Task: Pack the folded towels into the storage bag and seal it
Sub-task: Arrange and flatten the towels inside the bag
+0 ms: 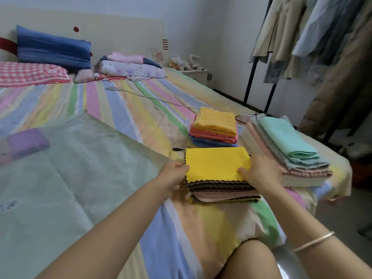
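Your left grip (173, 176) and right grip (259, 174) clasp opposite sides of the yellow-topped towel stack (217, 164), thumbs pressed on top. It sits on the striped bed (141, 109). The storage bag (70, 168) lies flat just to its left, and the orange-topped stack (215, 125) sits just behind.

A striped pastel bed sheet (141, 101) fills the view. At 10 o'clock a blue pillow (52, 49) leans on the headboard (120, 33), with a pink checked pillow (30, 74) just below it. Folded quilts (130, 69) lie at 11. At 2 o'clock pale garments (314, 37) hang on a black clothes rack (259, 55).
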`<state>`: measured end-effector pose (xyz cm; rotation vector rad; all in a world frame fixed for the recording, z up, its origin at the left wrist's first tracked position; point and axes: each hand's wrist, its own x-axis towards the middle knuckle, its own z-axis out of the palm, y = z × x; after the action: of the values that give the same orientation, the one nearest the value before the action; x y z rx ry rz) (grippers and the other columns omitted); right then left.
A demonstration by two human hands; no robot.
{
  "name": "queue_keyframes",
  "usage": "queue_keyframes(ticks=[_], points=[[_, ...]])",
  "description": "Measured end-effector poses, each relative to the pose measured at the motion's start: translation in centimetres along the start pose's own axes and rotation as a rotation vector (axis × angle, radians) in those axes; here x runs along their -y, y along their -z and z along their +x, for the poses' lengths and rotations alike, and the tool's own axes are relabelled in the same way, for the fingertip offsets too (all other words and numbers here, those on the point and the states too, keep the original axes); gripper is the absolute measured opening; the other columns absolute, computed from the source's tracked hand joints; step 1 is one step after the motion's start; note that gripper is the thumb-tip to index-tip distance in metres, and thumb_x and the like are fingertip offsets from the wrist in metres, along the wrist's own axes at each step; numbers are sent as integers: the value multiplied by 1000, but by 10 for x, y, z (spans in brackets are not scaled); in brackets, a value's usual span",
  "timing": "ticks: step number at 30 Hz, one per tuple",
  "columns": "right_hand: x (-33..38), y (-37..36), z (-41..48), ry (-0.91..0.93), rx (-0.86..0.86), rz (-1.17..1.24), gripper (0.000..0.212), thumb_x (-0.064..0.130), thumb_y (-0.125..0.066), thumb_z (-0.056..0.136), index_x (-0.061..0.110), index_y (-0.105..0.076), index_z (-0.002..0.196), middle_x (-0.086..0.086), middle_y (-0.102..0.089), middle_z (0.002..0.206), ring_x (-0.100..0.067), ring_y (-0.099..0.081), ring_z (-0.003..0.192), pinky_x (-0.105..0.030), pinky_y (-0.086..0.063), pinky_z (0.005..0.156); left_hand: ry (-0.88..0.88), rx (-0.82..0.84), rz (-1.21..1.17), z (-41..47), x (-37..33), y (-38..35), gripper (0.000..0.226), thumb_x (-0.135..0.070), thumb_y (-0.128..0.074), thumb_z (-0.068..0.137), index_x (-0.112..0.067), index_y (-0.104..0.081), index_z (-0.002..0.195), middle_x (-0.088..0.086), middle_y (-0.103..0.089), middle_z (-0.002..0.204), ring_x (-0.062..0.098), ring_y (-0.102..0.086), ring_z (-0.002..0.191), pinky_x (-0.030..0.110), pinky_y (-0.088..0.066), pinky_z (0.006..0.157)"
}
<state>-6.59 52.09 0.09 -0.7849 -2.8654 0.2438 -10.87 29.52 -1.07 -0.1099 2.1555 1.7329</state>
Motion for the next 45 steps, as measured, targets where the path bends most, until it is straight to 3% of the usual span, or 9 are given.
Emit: queue_keyframes(ticks=[6, 12, 17, 22, 26, 29, 32, 38, 45], points=[[-1, 10, 18, -142, 239, 271, 47, 30, -75, 78, -3, -64, 110, -16, -71, 95, -24, -55, 68, -30, -39, 60, 132, -85, -130, 8, -8, 0, 22, -20, -72, 86, -6, -59, 97, 8, -62, 83, 15, -57, 64, 24, -53, 45], [14, 12, 18, -129, 195, 604, 48, 17, -67, 78, -10, -57, 117, -19, -60, 76, -22, -46, 64, -33, -37, 61, 144, -78, -78, 10, -9, -2, 22, -12, -78, 79, -9, -57, 79, 8, -59, 85, 17, -57, 71, 26, -50, 52], [48, 42, -4, 83, 113, 633, 34, 21, -60, 82, 6, -60, 112, -13, -53, 78, -23, -45, 66, -33, -34, 61, 135, -79, -113, 7, -4, 1, 25, -15, -76, 81, -5, -65, 101, 11, -64, 96, 17, -61, 74, 22, -50, 45], [103, 84, -39, 77, 476, 1156, 11, 13, -63, 82, 22, -62, 90, -17, -66, 106, -33, -63, 89, -43, -56, 76, 102, -91, -386, -4, 6, 24, 48, -39, -71, 84, -4, -58, 114, 11, -61, 108, 21, -62, 90, 33, -56, 76], [142, 104, -66, 130, 772, 1494, 8, 11, -56, 88, 6, -59, 93, -12, -67, 83, -26, -64, 70, -33, -55, 63, 209, 146, -771, -33, 24, 78, 84, -64, -75, 66, -3, -50, 119, 18, -51, 127, 30, -55, 112, 43, -49, 91], [167, 99, -82, 205, 914, 1606, 10, 11, -52, 88, 5, -59, 93, -11, -64, 74, -23, -61, 60, -28, -52, 56, 124, 185, -937, -69, 50, 125, 80, -71, -49, 84, -1, -55, 124, 26, -43, 144, 37, -54, 124, 52, -49, 95], [189, 68, -94, 130, 988, 1491, 9, 8, -51, 87, 3, -55, 81, -10, -58, 55, -20, -56, 43, -22, -46, 41, 27, 86, -1037, -109, 69, 170, 70, -66, -43, 89, -10, -57, 130, 20, -56, 135, 37, -57, 122, 52, -50, 96], [229, -20, -131, 108, 948, 912, 26, 0, -52, 83, 2, -64, 106, -15, -60, 84, -28, -59, 66, -35, -56, 58, 260, -148, -692, -150, 106, 228, 42, -22, -41, 101, 5, -53, 131, 22, -71, 106, 31, -68, 95, 46, -49, 91], [280, -8, -213, 786, 566, 251, 47, 24, -47, 91, 22, -40, 137, -5, -54, 128, -28, -52, 114, -34, -46, 86, 224, -136, -746, -165, 115, 244, 58, -47, -28, 100, -6, -65, 114, 19, -71, 108, 30, -69, 93, 43, -49, 84]])
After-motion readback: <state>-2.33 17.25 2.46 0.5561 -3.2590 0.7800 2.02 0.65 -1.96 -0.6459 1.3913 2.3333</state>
